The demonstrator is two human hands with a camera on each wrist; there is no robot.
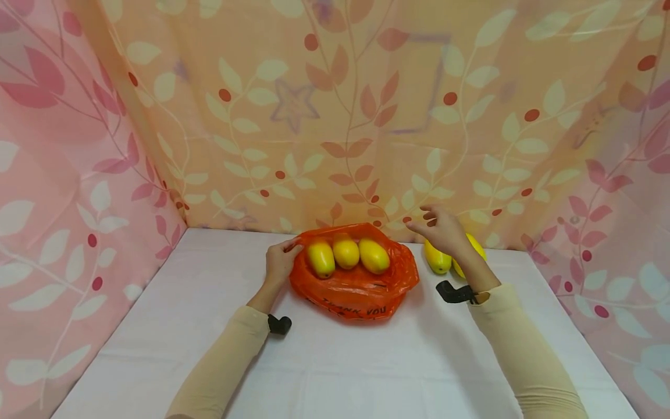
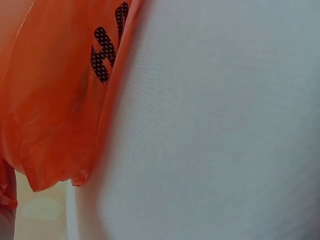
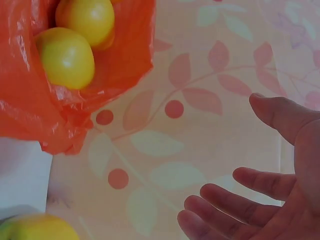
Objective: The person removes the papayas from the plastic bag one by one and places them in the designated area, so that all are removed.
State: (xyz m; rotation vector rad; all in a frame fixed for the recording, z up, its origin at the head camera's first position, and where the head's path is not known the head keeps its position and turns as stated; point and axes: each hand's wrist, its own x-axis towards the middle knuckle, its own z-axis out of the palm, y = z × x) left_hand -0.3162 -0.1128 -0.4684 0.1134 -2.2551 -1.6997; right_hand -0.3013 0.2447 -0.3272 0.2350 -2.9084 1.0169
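An orange-red plastic bag (image 1: pixel 345 297) with black "THANK YOU" print lies with its mouth spread wide. Three yellow mango-like fruits (image 1: pixel 346 251) rest side by side in it. My left hand (image 1: pixel 279 262) pinches the bag's left rim between thumb and fingers; the left wrist view shows mostly the bag's printed side (image 2: pixel 60 100). Raised to the right of the bag, my right hand (image 1: pixel 442 230) has its fingers spread and holds nothing. Beneath and behind that forearm are two more yellow fruits (image 1: pixel 438 259), partly hidden by it.
A white-covered table (image 1: pixel 340 372) carries everything. Leaf-patterned cloth (image 1: pixel 345 116) hangs close behind it, with pink patterned cloth (image 1: pixel 68 192) on the left and right. Black wrist mounts (image 1: pixel 452 292) stick out from both sleeves.
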